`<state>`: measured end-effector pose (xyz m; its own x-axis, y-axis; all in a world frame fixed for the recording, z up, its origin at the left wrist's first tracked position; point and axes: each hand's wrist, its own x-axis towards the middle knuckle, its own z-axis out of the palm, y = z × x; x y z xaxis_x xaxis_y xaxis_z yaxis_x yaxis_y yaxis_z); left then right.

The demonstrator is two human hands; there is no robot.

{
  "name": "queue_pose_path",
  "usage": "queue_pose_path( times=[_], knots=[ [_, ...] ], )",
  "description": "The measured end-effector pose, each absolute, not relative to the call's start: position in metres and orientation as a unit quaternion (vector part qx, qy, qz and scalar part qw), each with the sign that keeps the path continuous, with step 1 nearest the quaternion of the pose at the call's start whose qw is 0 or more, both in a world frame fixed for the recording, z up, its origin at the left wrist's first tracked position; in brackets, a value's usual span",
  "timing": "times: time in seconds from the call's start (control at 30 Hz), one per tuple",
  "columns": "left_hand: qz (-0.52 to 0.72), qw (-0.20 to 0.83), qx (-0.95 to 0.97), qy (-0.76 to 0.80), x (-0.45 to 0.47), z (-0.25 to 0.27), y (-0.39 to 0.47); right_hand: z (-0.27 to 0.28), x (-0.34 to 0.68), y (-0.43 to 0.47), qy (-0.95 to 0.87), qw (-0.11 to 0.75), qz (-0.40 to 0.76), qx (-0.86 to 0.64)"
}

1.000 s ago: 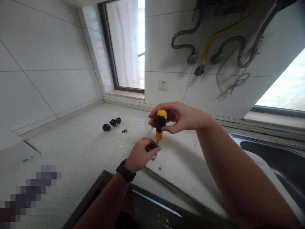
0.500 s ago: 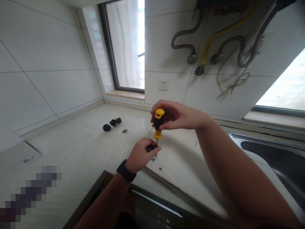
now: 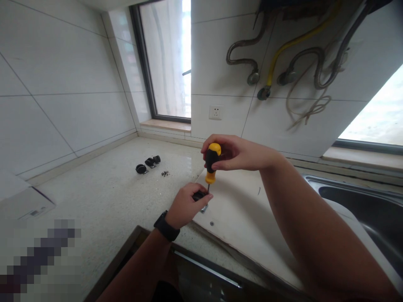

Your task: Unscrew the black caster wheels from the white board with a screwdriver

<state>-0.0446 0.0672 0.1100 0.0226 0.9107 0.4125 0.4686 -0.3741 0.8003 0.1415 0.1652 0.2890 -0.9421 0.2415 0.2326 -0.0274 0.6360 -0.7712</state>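
Observation:
My right hand (image 3: 231,153) is closed around the black and yellow handle of a screwdriver (image 3: 212,161). The tool stands nearly upright, its shaft running down beside my left thumb; its tip is hidden there. With my left hand (image 3: 189,203) I grip a black caster wheel (image 3: 199,196) against the near left corner of a white board (image 3: 242,209). The caster's metal plate (image 3: 204,208) shows below my thumb. A round metal fitting (image 3: 212,224) sits in the board near its front edge. Whether a screw is under the tip I cannot tell.
Several black casters (image 3: 147,163) lie on the speckled countertop (image 3: 126,193) to the left, next to a small pile of screws (image 3: 165,173). A steel sink (image 3: 362,226) is at the right. Hoses (image 3: 317,50) hang on the tiled wall, above a socket (image 3: 216,112).
The screwdriver's handle has tilted slightly to the right, and my right hand has shifted a little right with it. My left hand and the caster have barely moved.

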Motion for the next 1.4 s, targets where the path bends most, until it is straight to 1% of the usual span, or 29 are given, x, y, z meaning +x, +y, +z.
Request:
queue_pose_path(
  times=[0.1, 0.17, 0.3, 0.37, 0.53, 0.73, 0.97, 1.4],
  knots=[
    [0.474, 0.227, 0.681, 0.510, -0.045, 0.110, 0.068, 0.287, 0.145, 0.168, -0.870, 0.138, 0.472, -0.034],
    [0.476, 0.228, 0.676, 0.513, -0.045, 0.109, 0.068, 0.287, 0.143, 0.168, -0.880, 0.144, 0.451, -0.044],
    [0.479, 0.232, 0.668, 0.520, -0.044, 0.109, 0.068, 0.290, 0.137, 0.165, -0.902, 0.167, 0.380, -0.117],
    [0.476, 0.233, 0.669, 0.521, -0.043, 0.110, 0.067, 0.291, 0.136, 0.163, -0.901, 0.171, 0.376, -0.130],
    [0.469, 0.230, 0.672, 0.525, -0.044, 0.112, 0.066, 0.291, 0.139, 0.162, -0.891, 0.187, 0.402, -0.095],
    [0.473, 0.230, 0.673, 0.520, -0.045, 0.110, 0.067, 0.292, 0.144, 0.163, -0.887, 0.165, 0.427, -0.050],
    [0.472, 0.233, 0.678, 0.513, -0.045, 0.111, 0.067, 0.293, 0.147, 0.166, -0.888, 0.160, 0.429, -0.041],
    [0.474, 0.240, 0.680, 0.506, -0.044, 0.116, 0.065, 0.294, 0.152, 0.169, -0.886, 0.190, 0.420, -0.050]
  ],
)
